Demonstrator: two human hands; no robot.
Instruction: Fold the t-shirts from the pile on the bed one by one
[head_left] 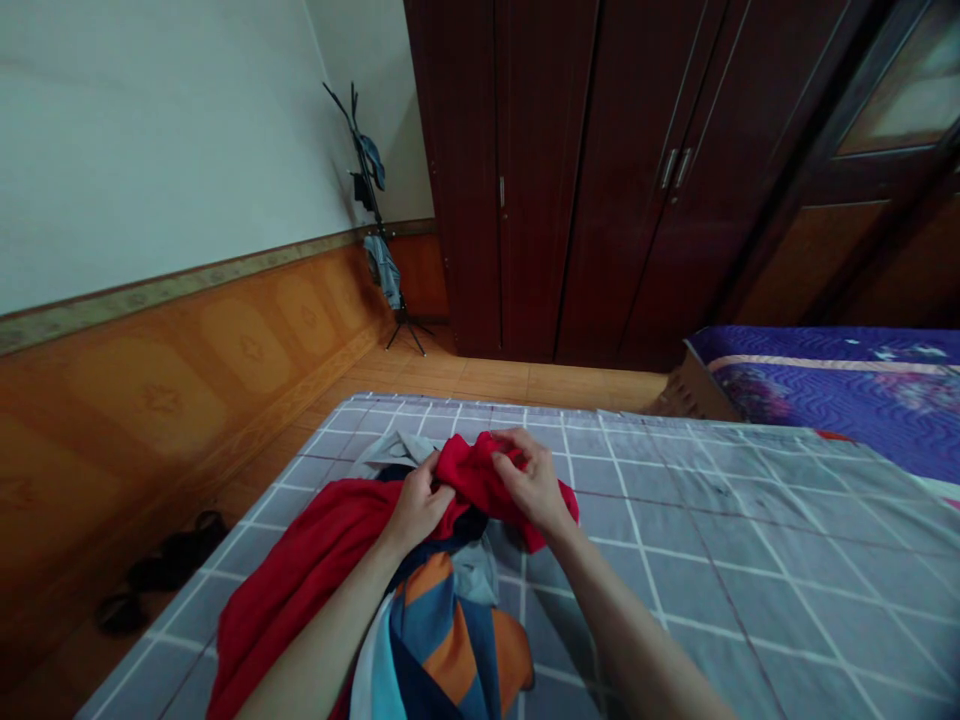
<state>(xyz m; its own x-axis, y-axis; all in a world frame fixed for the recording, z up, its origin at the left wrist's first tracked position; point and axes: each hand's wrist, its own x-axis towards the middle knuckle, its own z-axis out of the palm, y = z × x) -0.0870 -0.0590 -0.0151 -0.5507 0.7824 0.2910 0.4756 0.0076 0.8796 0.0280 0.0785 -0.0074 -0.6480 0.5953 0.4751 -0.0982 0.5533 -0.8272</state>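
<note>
A red garment [315,545] is spread over the left part of a heap of clothes on the bed, its far end bunched up between my hands. My left hand [421,505] pinches the red cloth near the middle of the heap. Slightly farther right, my right hand [529,475] has its fingers closed on the bunched red fabric. Below them lies an orange and blue striped garment [450,625], with light blue and navy cloth beside it. Part of a grey garment [394,453] shows behind the red one.
The grey checked bed [720,540] extends to the right. Beyond it stand a dark wardrobe [540,180], a coat stand [375,200] with items hung on it, and a purple-covered bed [840,370]. Dark shoes [169,560] lie on the floor at left.
</note>
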